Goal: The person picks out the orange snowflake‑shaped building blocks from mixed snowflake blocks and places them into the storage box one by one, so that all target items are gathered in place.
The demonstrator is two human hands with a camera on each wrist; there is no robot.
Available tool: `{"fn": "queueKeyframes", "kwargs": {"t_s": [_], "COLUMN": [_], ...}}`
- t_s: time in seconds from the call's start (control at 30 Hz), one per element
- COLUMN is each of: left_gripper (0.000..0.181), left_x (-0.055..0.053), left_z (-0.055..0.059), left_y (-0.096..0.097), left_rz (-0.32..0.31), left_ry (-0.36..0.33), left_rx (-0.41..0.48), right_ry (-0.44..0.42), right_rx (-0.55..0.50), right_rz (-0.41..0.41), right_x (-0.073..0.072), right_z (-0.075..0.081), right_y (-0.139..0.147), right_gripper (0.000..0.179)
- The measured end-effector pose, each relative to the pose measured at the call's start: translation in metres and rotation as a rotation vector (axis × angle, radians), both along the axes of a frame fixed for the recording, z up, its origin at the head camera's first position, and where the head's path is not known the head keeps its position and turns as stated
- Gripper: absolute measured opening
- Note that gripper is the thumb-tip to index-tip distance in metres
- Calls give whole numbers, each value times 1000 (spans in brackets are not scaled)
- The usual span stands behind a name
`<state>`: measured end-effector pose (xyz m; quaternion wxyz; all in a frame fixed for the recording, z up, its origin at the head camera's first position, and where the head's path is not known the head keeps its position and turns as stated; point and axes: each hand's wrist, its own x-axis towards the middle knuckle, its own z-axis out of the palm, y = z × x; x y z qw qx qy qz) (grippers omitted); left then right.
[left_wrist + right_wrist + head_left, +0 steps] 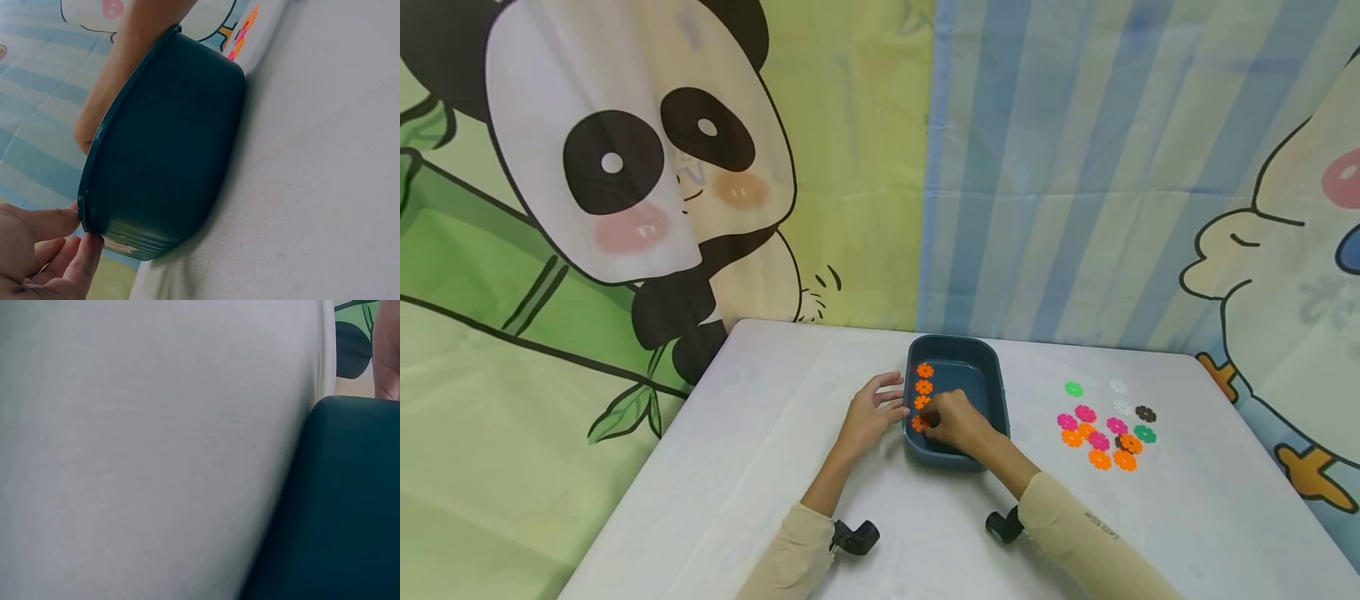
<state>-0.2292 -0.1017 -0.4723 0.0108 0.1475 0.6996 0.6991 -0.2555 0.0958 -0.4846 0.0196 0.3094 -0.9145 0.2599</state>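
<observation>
A dark blue plastic tub (992, 379) stands on the white table, with several orange snowflake discs (925, 370) lined up along its left side. My left hand (867, 417) is at the tub's left wall; in the left wrist view its thumb and fingers pinch the rim. Reaching over the near right side, my right hand (957, 419) is inside the tub, its curled fingers pinching the nearest orange snowflake disc (918, 424) in the row. Those fingertips are partly hidden behind the hand. The right wrist view shows mostly the tub's outer wall (356, 500).
To the right of the tub, loose snowflake discs (1099, 460) in orange, pink, green, white and dark brown lie scattered on the table (775, 400). A printed curtain (1000, 167) hangs behind the table's far edge. Black wrist cameras (856, 537) stick out from both sleeves.
</observation>
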Motion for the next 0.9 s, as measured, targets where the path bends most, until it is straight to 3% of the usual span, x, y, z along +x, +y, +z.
{"fn": "queueKeyframes", "kwargs": {"t_s": [0.07,0.17,0.23,0.4,0.63,0.8,0.9], "left_gripper": [59,58,59,57,58,59,60], "left_x": [2,-2,-2,7,7,6,0], "left_z": [2,-7,-6,11,13,10,0], "left_y": [0,1,1,-1,-1,-1,-1], "left_rz": [7,23,20,-11,-12,-15,-10], "left_ry": [11,23,23,-3,-1,2,4], "left_rx": [-7,-8,-4,8,-7,-3,7], "right_ry": [0,3,1,-11,-1,42,51], "right_rx": [-8,-18,-22,-21,-40,-127,-161], "right_rz": [4,6,5,-12,-19,-15,-31], "right_x": [0,0,0,-1,-2,-3,-5], "right_z": [0,-1,-1,-1,0,3,9], "right_y": [1,1,2,2,3,11,22], "right_gripper": [21,22,22,22,20,22,26]}}
